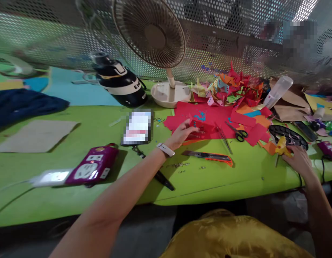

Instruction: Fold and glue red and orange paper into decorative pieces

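So the folded red paper piece (205, 126), boxy and matte, is set over flat red sheets (180, 111) mid-table, its long axis lying roughly side to side. The glossy, chunky yellow plastic tool (281, 145) is seen way over on the right, by a black ridged oval object (291, 135), with its thin pale end pointed down toward the near table edge. Everything's laid on a smooth, slightly shiny green table cover (144, 193). Black-handled metal scissors (240, 134), slim metal tweezers (224, 139) and an orange-edged box cutter (209, 156) are spread between the hands. The folded paper is grasped at its left end by the left hand (182, 134), fingers part-curled, thumb close to them. The yellow tool is touched on its right side by the half-curled right hand (299, 159); whether it's firmly gripped can't be told, fingertips being partly hidden.
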`<control>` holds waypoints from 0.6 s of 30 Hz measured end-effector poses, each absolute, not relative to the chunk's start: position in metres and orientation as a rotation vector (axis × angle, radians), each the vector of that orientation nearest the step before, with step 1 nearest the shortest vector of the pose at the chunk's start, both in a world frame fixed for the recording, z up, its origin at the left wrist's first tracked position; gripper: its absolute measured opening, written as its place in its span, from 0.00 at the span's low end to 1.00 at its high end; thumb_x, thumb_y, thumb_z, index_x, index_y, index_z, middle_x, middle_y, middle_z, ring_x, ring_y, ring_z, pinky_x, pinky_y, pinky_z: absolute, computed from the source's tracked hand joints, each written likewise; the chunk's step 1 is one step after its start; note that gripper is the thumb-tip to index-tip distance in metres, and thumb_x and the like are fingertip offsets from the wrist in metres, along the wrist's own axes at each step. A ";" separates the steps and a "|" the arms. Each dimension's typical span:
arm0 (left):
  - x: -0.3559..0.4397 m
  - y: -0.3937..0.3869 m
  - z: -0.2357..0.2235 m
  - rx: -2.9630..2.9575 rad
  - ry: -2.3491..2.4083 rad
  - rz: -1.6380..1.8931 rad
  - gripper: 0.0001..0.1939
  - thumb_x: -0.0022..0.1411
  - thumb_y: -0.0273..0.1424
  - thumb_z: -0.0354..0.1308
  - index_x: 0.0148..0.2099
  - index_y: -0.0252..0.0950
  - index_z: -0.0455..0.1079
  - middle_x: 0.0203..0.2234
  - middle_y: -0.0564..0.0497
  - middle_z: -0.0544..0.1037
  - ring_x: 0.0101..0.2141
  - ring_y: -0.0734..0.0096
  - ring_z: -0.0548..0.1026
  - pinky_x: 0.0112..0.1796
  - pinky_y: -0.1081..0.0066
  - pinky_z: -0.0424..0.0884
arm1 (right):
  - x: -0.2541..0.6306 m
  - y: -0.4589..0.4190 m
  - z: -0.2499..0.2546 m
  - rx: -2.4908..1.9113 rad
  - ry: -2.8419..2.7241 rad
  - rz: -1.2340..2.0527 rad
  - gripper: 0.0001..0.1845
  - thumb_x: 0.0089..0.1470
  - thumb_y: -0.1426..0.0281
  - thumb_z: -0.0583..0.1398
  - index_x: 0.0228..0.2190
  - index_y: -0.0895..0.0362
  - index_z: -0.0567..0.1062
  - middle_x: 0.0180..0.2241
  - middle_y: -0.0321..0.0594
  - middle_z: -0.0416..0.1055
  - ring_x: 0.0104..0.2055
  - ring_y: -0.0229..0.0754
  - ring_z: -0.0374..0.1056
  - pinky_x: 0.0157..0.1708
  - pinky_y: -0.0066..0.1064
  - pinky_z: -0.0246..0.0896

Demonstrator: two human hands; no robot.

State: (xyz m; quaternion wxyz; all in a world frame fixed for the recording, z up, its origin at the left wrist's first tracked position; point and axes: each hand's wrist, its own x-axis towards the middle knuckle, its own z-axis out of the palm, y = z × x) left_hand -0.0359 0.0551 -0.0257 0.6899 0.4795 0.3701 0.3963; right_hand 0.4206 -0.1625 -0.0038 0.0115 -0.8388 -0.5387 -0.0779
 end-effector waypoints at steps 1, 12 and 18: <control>-0.036 0.055 -0.025 1.066 0.831 0.875 0.14 0.49 0.32 0.67 0.36 0.36 0.66 0.28 0.50 0.82 0.31 0.62 0.82 0.35 0.64 0.79 | 0.420 -0.162 -0.003 -2.625 -1.668 -0.251 0.21 0.49 0.61 0.60 0.45 0.56 0.73 0.48 0.50 0.72 0.52 0.55 0.68 0.51 0.43 0.61; -0.036 0.057 -0.024 0.985 0.853 0.971 0.14 0.47 0.33 0.66 0.36 0.37 0.68 0.29 0.52 0.81 0.27 0.64 0.81 0.36 0.62 0.79 | 0.395 -0.169 0.000 -2.474 -1.398 -0.410 0.26 0.46 0.57 0.56 0.45 0.57 0.70 0.45 0.54 0.73 0.51 0.60 0.67 0.53 0.49 0.62; -0.036 0.061 -0.030 0.916 0.878 1.022 0.14 0.45 0.32 0.67 0.33 0.37 0.67 0.29 0.52 0.81 0.27 0.64 0.81 0.31 0.65 0.78 | 0.379 -0.162 0.007 -2.152 -1.208 -0.219 0.24 0.46 0.57 0.57 0.45 0.52 0.69 0.46 0.57 0.74 0.48 0.59 0.72 0.48 0.48 0.67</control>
